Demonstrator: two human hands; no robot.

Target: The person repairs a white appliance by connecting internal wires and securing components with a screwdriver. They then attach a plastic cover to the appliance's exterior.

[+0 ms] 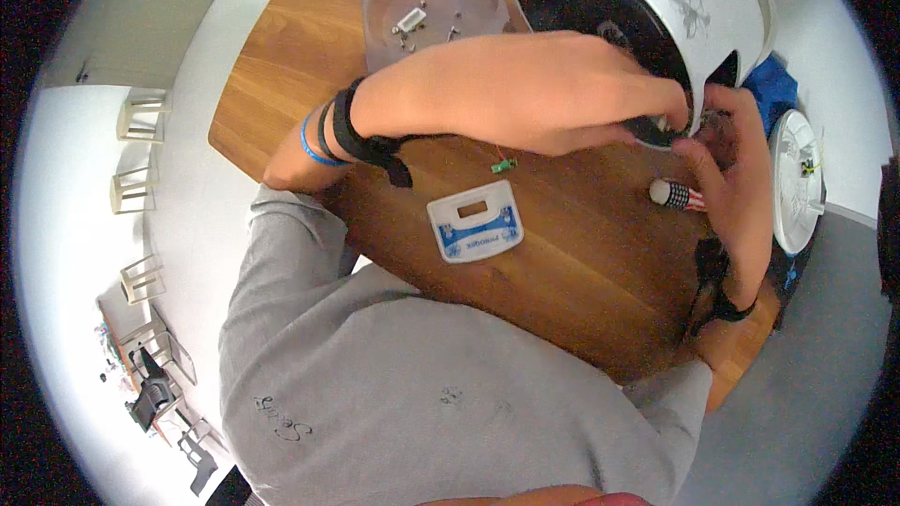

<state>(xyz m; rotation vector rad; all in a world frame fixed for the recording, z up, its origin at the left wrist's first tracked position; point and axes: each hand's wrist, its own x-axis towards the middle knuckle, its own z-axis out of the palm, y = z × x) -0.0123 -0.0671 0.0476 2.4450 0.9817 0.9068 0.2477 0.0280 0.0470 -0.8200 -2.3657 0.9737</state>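
A white, hollow appliance housing point(722, 0) with a dark inside and a faint flower print lies tilted at the table's far right. My left hand point(553, 94) reaches across to its lower rim, fingers bent and closed around something small that the rim and fingers mostly hide. On the other side of the rim, by a cutout, my right hand point(736, 159) has its thumb and fingers curled onto the housing edge. Below the left hand lie a small green circuit board point(504, 166) with a thin wire and a white-and-blue panel point(476, 221) with a rectangular slot. A flag-patterned cylinder point(677, 195) lies near my right thumb.
A clear plastic tray point(384, 2) with screws and a small white part stands at the back left of the wooden table point(572, 262). At the right edge are a white round vented base point(794, 197) with wires and something blue point(773, 89). Chairs point(142, 117) stand along the left wall.
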